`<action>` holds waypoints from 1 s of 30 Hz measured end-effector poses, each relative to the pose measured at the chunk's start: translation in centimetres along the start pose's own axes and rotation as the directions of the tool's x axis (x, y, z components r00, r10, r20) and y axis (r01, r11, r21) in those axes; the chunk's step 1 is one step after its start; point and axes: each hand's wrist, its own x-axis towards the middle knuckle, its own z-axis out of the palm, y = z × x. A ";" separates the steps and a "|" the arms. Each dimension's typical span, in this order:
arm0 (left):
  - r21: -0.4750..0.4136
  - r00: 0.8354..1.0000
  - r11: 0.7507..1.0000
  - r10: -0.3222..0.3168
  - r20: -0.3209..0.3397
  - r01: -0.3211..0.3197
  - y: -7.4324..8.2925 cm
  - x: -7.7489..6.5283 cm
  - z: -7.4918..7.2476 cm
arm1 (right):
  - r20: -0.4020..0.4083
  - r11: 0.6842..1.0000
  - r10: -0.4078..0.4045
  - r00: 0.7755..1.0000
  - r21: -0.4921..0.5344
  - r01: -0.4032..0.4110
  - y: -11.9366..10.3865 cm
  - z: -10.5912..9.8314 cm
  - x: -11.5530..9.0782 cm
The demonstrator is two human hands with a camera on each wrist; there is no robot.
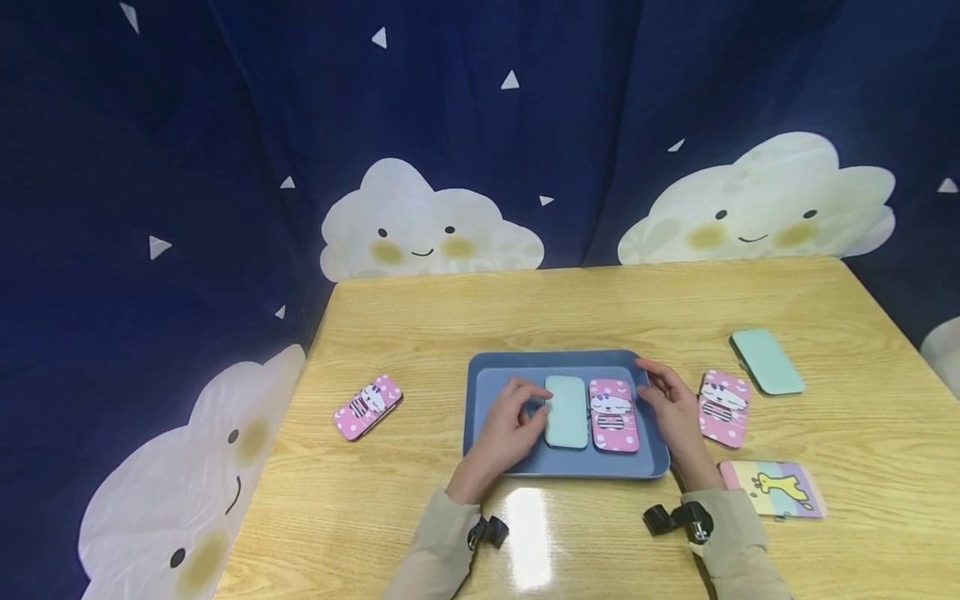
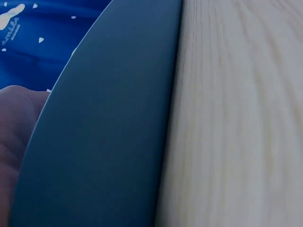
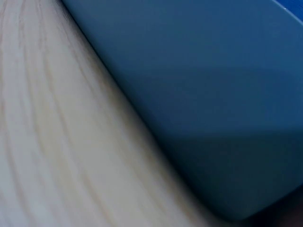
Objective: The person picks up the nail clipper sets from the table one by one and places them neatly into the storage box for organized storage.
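A blue tray (image 1: 487, 360) lies on the table with two flat cases side by side in it. The mint-green case (image 1: 567, 412) is left of the pink case (image 1: 613, 417), which has a white cat print. My left hand (image 1: 510, 429) reaches over the tray, its thumb and index fingertips right at the mint case's left edge. At the tray's right end is my right hand (image 1: 675, 412), fingers loosely bent, with index and thumb by the rim and the pink case. The left wrist view shows the tray's outer wall (image 2: 99, 113) and part of the left hand (image 2: 16, 137).
Another pink cat case (image 1: 368, 407) lies on the wooden table (image 1: 405, 325) left of the tray. To the right are a pink cat case (image 1: 724, 408), a mint case (image 1: 767, 362) and a striped giraffe case (image 1: 776, 489). A dark blue curtain (image 1: 450, 100) hangs behind the table.
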 end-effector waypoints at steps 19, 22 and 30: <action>-0.041 0.983 0.994 0.099 -0.152 -0.106 -0.7 -0.4 -1.8 | 0.001 1.000 0.000 1.000 -0.002 0.000 -0.1 -0.1 0.1; -0.080 0.965 0.984 0.141 -0.222 -0.162 -0.9 -0.4 -2.0 | 0.001 1.000 0.000 1.000 -0.003 0.000 -0.2 0.0 0.0; -0.106 0.928 0.975 0.148 -0.342 -0.194 -1.0 -0.8 -2.4 | 0.019 1.000 -0.005 1.000 0.004 0.004 -0.2 0.0 -0.1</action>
